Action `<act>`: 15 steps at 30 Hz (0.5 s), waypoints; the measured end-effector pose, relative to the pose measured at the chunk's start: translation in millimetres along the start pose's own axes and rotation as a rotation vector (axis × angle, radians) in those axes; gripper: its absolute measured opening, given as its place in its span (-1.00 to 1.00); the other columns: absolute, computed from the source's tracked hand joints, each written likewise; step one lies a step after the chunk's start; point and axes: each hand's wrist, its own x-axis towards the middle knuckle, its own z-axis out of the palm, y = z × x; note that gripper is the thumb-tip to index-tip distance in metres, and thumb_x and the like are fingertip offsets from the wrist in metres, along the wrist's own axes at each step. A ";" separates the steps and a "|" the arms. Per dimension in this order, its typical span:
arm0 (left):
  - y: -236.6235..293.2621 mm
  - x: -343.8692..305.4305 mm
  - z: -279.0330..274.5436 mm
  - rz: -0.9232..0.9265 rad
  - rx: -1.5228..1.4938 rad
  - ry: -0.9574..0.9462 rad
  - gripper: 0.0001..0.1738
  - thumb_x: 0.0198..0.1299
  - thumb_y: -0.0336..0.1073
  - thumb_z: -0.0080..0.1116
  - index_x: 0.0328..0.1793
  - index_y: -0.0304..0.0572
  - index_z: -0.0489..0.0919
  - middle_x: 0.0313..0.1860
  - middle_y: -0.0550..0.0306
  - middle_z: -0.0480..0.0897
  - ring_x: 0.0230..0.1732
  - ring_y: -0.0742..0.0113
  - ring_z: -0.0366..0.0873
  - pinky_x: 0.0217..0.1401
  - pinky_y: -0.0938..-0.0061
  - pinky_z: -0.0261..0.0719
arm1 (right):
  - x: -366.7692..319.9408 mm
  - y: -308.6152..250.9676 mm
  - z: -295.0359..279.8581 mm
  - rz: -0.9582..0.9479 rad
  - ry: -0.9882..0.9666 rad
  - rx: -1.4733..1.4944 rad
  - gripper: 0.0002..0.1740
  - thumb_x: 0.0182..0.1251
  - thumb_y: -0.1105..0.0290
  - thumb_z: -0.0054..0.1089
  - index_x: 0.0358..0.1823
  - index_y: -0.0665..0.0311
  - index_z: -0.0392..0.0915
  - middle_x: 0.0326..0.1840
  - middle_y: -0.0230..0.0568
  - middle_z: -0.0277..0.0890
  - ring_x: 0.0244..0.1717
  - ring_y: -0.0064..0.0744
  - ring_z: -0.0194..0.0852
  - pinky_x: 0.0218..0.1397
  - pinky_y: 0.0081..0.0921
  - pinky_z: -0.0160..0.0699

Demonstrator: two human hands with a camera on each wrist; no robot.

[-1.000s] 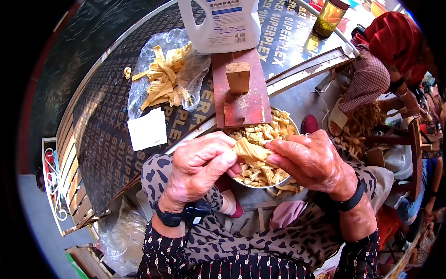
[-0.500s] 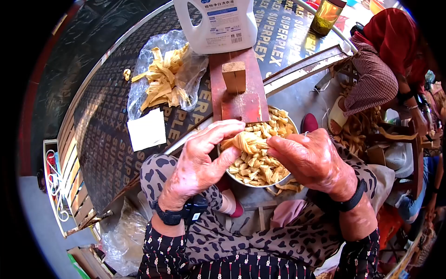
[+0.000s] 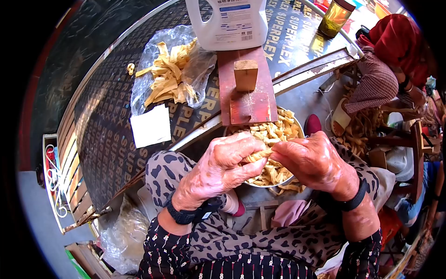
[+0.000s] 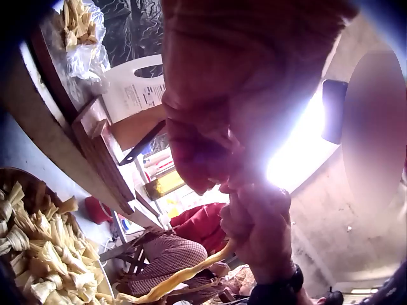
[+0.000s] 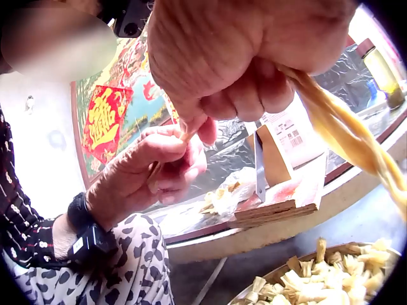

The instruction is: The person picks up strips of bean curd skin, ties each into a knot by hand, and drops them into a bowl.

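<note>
Over the bowl, my left hand [image 3: 218, 167] holds a twisted, pale yellow strip [image 3: 258, 156] between thumb and curled fingers. My right hand [image 3: 320, 162] pinches the same strip at its right side, so the fingertips of both hands nearly meet. In the right wrist view a long tail of the strip [image 5: 346, 130] runs out from under the right hand's curled fingers. Below the hands, a round bowl [image 3: 304, 129] is heaped with short knotted pieces [image 3: 281, 132] of the same yellow material. Part of the held strip is hidden by the fingers.
A red board [image 3: 227, 63] with an upright wooden block [image 3: 245, 76] juts over the bowl; a blade [image 5: 259, 166] stands beside the block. A white jug [image 3: 232, 28] sits on the board's far end. Loose strips [image 3: 169, 74] lie on plastic at left, near white paper [image 3: 151, 126]. Another person [image 3: 376, 88] sits at right.
My left hand's fingers spread around the twisted bundle half a second ago and have now closed on it, moving slightly right. The right hand keeps its pinch. The head view has shifted a little.
</note>
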 end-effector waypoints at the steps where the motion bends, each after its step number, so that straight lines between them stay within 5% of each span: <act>1: 1.1 -0.5 0.3 0.022 -0.045 0.035 -0.84 -0.02 -0.51 0.24 -0.27 -0.36 0.56 -0.51 0.11 0.50 -0.52 0.34 0.46 -0.48 0.52 0.36 | -0.1 0.2 0.1 0.002 0.026 0.066 -0.83 0.06 0.57 0.29 -0.33 0.38 0.49 -0.62 -0.10 0.48 -0.68 -0.12 0.46 -0.69 -0.36 0.29; 4: -0.1 -3.6 -8.8 0.025 -0.047 0.011 -0.84 -0.02 -0.49 0.23 -0.28 -0.38 0.56 -0.53 0.11 0.50 -0.54 0.35 0.45 -0.50 0.52 0.35 | -1.9 -0.6 0.5 0.086 0.002 0.102 -0.74 0.17 0.49 0.21 -0.57 0.29 0.29 -0.75 -0.12 0.25 -0.68 -0.06 0.35 -0.64 -0.26 0.24; 8: -2.4 -9.2 -16.1 0.006 -0.069 -0.006 -0.80 -0.01 -0.49 0.22 -0.21 -0.39 0.55 -0.51 0.11 0.53 -0.56 0.36 0.46 -0.49 0.53 0.40 | -2.9 -0.1 0.4 0.103 0.003 0.147 -0.74 0.17 0.49 0.20 -0.58 0.29 0.30 -0.76 -0.11 0.25 -0.69 -0.04 0.33 -0.64 -0.26 0.24; 15: 14.7 -6.6 -5.9 -0.298 -0.323 -0.003 -0.84 0.19 -0.37 0.17 -0.19 -0.34 0.56 -0.45 0.33 0.50 -0.41 0.65 0.36 -0.35 0.72 0.33 | -4.5 -0.8 -2.5 0.151 0.015 0.189 -0.76 0.18 0.50 0.20 -0.56 0.32 0.33 -0.73 -0.06 0.29 -0.67 -0.01 0.34 -0.62 -0.25 0.23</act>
